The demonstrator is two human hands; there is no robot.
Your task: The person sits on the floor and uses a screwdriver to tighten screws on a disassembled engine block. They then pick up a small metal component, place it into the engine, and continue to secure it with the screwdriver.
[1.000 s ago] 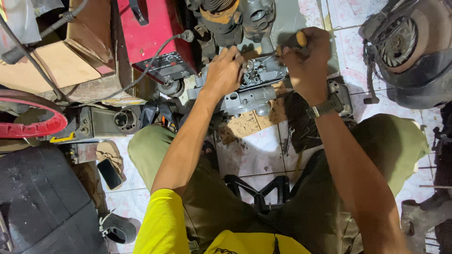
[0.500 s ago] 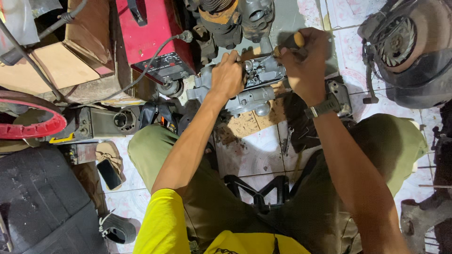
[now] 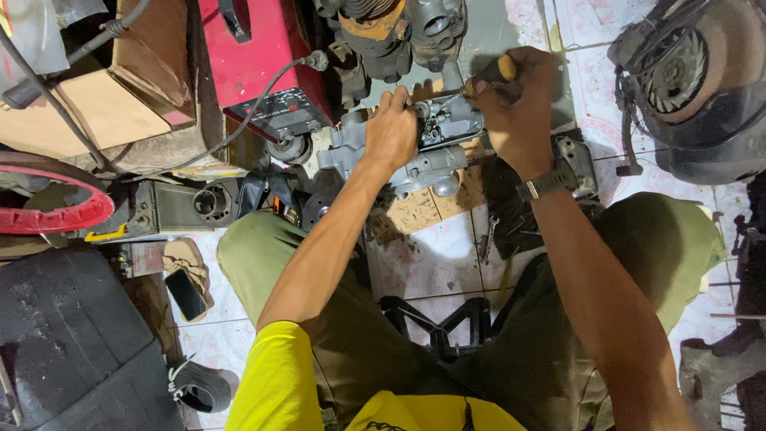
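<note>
Head view: left hand (image 3: 391,128) clamps grey cast-metal engine part (image 3: 415,156) on tiled floor, below red machine box (image 3: 259,60). Right hand (image 3: 519,112) grips orange-handled screwdriver (image 3: 495,72), tip at part's top; part partly stripped, fasteners likely remain.

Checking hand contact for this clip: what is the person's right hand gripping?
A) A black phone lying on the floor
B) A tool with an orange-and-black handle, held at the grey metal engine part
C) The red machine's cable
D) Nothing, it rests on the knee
B: the right hand closes on the orange-and-black tool handle at the grey metal engine part, which the left hand steadies.
</note>
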